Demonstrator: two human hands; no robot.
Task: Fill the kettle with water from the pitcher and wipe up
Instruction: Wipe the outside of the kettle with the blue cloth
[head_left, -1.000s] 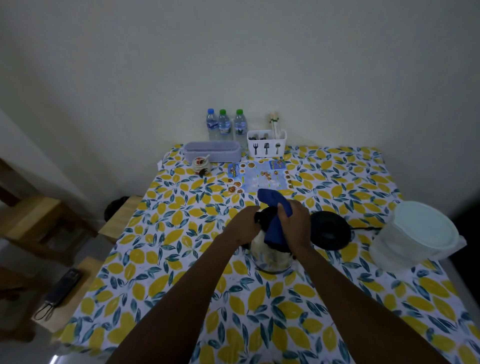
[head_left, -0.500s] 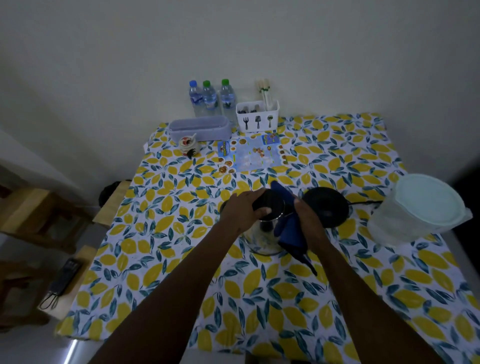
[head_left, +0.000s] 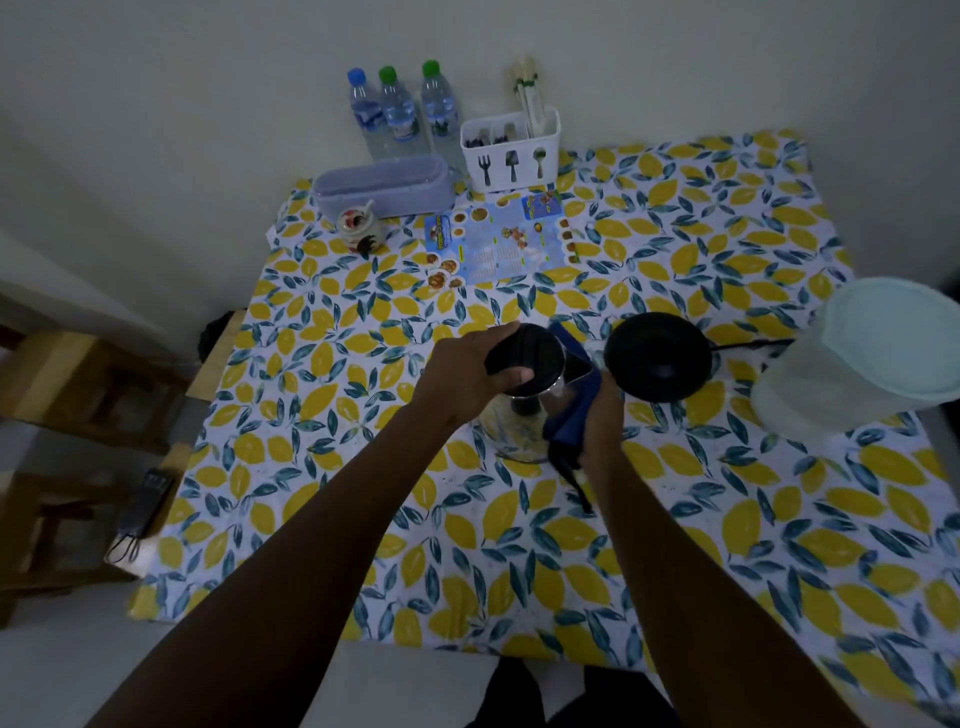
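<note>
1. A dim room is seen; the table (head_left: 675, 519) is covered by a lemon-print cloth.
2. The kettle (head_left: 519, 415), between both hands, is half hidden; its black lid is gripped by the left hand (head_left: 467, 374).
3. A blue cloth (head_left: 571, 410) is clutched in the right hand (head_left: 597, 421); its fingers are hidden.
4. The pitcher (head_left: 857, 358), right of the hands, is cut off; the bottle labels are unreadable.

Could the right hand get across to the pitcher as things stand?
Probably yes, but not freely: the right hand is shut on the blue cloth against the kettle. The pitcher stands on its side; only the low black base lies between.
</note>
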